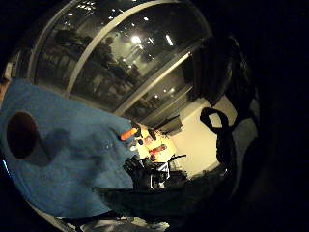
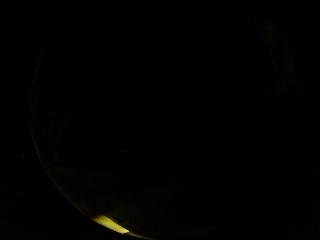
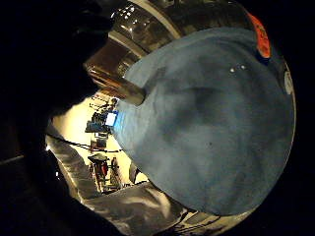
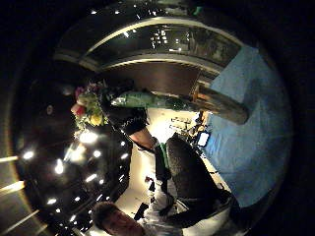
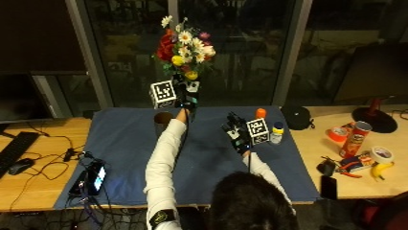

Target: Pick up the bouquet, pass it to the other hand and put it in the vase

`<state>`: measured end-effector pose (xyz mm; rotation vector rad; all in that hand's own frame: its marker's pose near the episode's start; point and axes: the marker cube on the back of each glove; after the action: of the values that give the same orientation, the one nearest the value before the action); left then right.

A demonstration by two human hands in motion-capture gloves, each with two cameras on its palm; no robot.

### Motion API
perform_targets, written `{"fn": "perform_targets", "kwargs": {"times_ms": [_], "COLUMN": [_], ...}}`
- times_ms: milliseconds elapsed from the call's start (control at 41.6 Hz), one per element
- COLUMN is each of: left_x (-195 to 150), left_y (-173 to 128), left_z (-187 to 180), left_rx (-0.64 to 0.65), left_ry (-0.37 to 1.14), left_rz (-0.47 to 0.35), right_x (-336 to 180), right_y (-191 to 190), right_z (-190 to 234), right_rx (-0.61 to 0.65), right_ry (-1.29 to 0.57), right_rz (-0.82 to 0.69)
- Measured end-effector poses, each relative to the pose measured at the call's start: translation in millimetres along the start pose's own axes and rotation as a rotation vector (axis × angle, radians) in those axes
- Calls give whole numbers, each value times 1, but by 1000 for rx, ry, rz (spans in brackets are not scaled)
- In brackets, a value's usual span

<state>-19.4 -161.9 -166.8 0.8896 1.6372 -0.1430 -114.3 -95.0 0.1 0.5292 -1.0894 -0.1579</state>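
- left hand (image 5: 184,93) raised high over the far edge of the blue cloth (image 5: 127,143), fingers curled round the stems of the bouquet (image 5: 184,45); arm stretched up and away from the person
- bouquet upright in that hand, blooms on top: red, white, yellow, a bit of pink; well above the table, in front of the dark window (image 5: 242,48)
- right thumb side palm view shows the same grip: gloved hand around green wrapped stems (image 4: 147,101), flower heads (image 4: 87,109) sticking out past it
- vase (image 5: 162,120): brownish cylinder standing on the cloth at its far side, just left of the left forearm, below the bouquet; bouquet not in it
- vase also seen as a tube on the cloth in the right palm views (image 3: 118,87) (image 4: 221,105)
- right hand (image 5: 239,134) low over the cloth, right of centre, apart from bouquet and vase; holds nothing, fingers look relaxed and spread, not curled on anything
- left thumb side palm view nearly all black, nothing readable
- small bottle with yellow band (image 5: 276,133) and an orange-topped item (image 5: 260,113) near the right hand on the cloth's far right
- right bare table: chips can (image 5: 357,139), tape rolls (image 5: 381,154), banana (image 5: 380,170), phone (image 5: 328,187), black cap (image 5: 296,116)
- left of cloth: keyboard (image 5: 14,146), mouse (image 5: 20,165), cables; a device with a lit screen (image 5: 96,176) on the cloth's near left corner
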Motion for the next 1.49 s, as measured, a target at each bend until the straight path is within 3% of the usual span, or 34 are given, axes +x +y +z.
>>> {"fn": "perform_targets", "kwargs": {"times_ms": [72,241,529,890,1010,1083,1203,1299,1395,1492], "left_x": [14,23,22,-60,-75,-104,-160,-214,-259,-238], "left_y": [-15,-49,-77,-101,-93,-88,-40,29,98,151], "left_z": [-14,-44,-83,-98,-103,-106,-118,-140,-170,-193], "left_rx": [32,127,259,244,222,199,54,-170,-253,-253], "left_ry": [-11,-80,-148,-160,-151,-168,-247,-335,-384,-410], "left_rz": [28,58,90,31,-15,-17,-112,-286,-429,-356], "right_x": [2,4,-3,19,-2,-1,8,18,40,58], "right_y": [-11,-31,-39,-53,-36,-35,-28,-18,-10,1], "right_z": [-10,-32,-54,-55,-53,-49,-43,-44,-51,-61], "right_rx": [12,-135,-104,-82,-122,-120,-154,-225,-198,-176], "right_ry": [44,-160,-182,-122,-124,-96,-83,-142,-55,-36], "right_rz": [33,14,3,-10,-48,-15,29,-70,-5,28]}}
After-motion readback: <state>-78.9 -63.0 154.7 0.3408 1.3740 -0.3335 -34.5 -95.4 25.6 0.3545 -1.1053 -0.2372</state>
